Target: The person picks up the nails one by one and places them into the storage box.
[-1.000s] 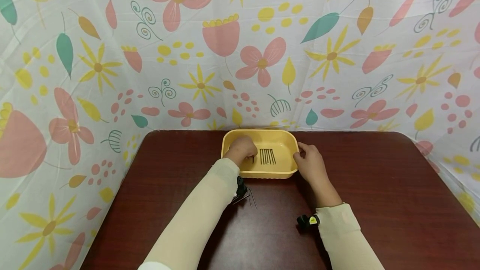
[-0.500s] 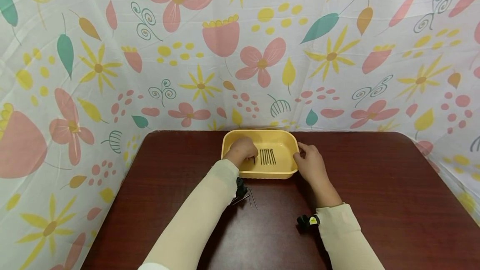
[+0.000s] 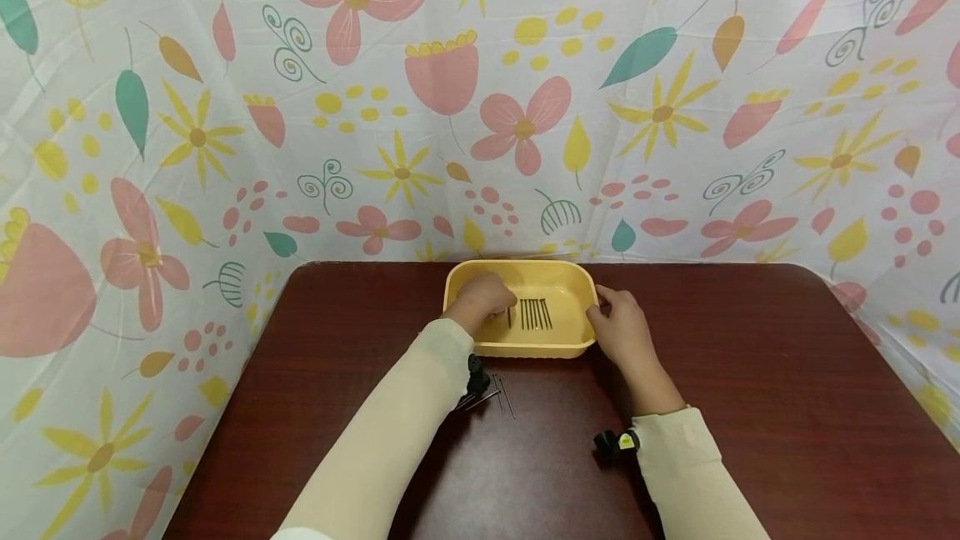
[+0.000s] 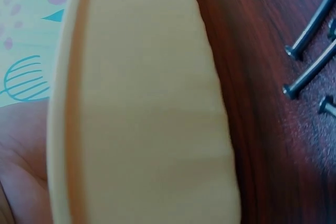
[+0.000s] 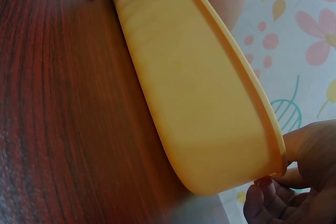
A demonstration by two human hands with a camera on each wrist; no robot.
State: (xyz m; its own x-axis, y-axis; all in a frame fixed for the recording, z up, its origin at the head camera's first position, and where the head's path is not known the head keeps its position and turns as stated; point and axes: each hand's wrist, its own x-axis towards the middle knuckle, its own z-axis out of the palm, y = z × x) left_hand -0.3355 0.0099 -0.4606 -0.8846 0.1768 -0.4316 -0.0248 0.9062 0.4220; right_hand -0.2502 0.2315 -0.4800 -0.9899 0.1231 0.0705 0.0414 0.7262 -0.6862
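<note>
The left grip (image 3: 484, 297) reaches over the near rim into the yellow tray (image 3: 540, 351), its fingers bent downward at that tray's left side. A lone nail (image 3: 509, 317) lies just beside these fingers, its far end running up to them; the fingertips are hidden, so I cannot tell whether they are clamped on it or merely touch it. To the right of the left grip, on the tray floor, a row of nails (image 3: 533, 314) lies side by side, pointing roughly away from the person, between the two grips but nearer the left one.

The right grip (image 3: 621, 327) is clamped on the tray's right end, thumb and fingers together on the rim; the right wrist view shows them at the outside of the corner. The tray rests on the dark red-brown counter (image 3: 750, 373), between the grips, with the left grip inside it.

Nearer the person than the left grip, outside the tray, loose nails (image 3: 507, 397) lie at differing angles, partly covered by the left sleeve (image 3: 390, 440) and a black wrist device (image 3: 477, 377). A second device (image 3: 615, 442) sits at the right sleeve (image 3: 686, 457), behind the right grip. Beyond both grips hangs a white cloth (image 3: 480, 182) printed with flowers and leaves.
</note>
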